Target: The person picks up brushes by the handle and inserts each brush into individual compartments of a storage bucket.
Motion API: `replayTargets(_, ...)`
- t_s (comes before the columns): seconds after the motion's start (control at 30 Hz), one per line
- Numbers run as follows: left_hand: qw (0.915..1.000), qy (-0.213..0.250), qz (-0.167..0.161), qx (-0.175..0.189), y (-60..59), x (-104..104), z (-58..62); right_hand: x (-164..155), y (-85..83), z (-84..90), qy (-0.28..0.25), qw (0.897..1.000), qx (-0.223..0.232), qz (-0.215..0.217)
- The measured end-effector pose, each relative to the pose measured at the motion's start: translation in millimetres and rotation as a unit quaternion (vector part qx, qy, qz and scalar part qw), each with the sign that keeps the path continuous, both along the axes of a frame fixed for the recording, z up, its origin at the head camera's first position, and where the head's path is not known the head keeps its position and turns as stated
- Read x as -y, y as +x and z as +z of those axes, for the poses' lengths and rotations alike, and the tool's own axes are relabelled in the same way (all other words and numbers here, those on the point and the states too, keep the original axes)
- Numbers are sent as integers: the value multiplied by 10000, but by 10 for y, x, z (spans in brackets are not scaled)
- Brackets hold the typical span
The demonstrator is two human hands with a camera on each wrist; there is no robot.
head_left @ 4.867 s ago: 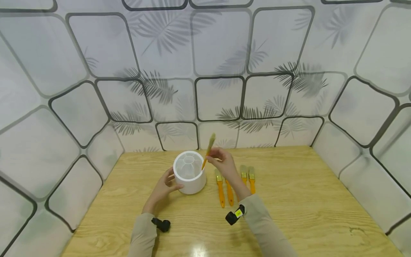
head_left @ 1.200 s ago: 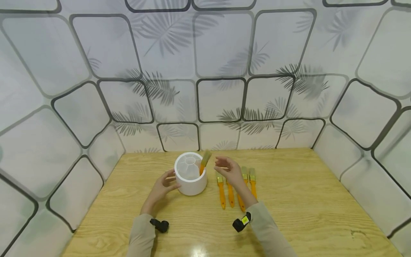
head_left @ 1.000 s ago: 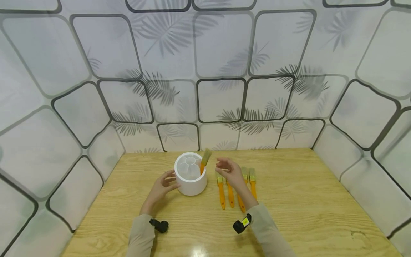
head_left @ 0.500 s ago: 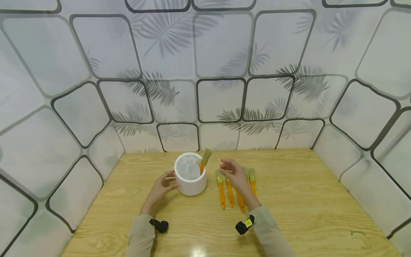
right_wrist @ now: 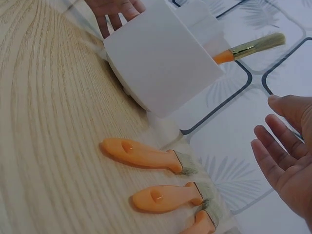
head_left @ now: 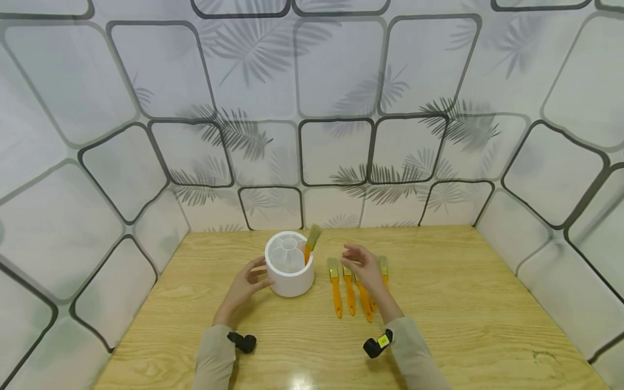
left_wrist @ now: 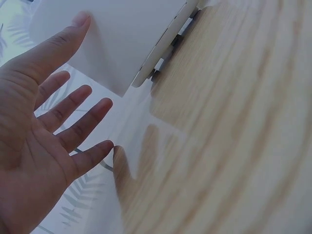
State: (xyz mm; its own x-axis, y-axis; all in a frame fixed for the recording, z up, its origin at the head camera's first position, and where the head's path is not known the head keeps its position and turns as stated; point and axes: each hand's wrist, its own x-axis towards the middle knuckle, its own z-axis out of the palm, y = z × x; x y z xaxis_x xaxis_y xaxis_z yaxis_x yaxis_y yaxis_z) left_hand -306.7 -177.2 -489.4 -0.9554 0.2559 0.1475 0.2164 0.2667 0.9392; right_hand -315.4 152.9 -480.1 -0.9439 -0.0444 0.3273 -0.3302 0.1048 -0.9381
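one wooden table (head_left: 463, 303) stands enclosed by leaf-patterned tiled walls (head_left: 341, 81).

Looks like a staged recording booth rather than a lived-in room. A light wooden table (head_left: 463, 303) is boxed in on three sides by backdrop sheets (head_left: 336, 86) printed with rounded tiles and palm-leaf shadows.

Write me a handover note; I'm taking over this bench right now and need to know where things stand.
Left hand: open, thumb against the white holder.
Right hand: open and empty, above the loose brushes.
Done: one brush stands in the holder, bristles up.
Left: four orange-handled brushes lie side by side on the table, right of the holder; one is partly hidden by the right hand.
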Motion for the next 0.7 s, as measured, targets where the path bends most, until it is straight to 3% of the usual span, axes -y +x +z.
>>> replayTargets(0.3,10000,-2,11,97,10,-18,16,-49,145,196,72,9997,210,-114)
replayTargets(0.7,10000,7,31,23,-1,-63,-5,-252,-5,-118,76,9986,213,-470)
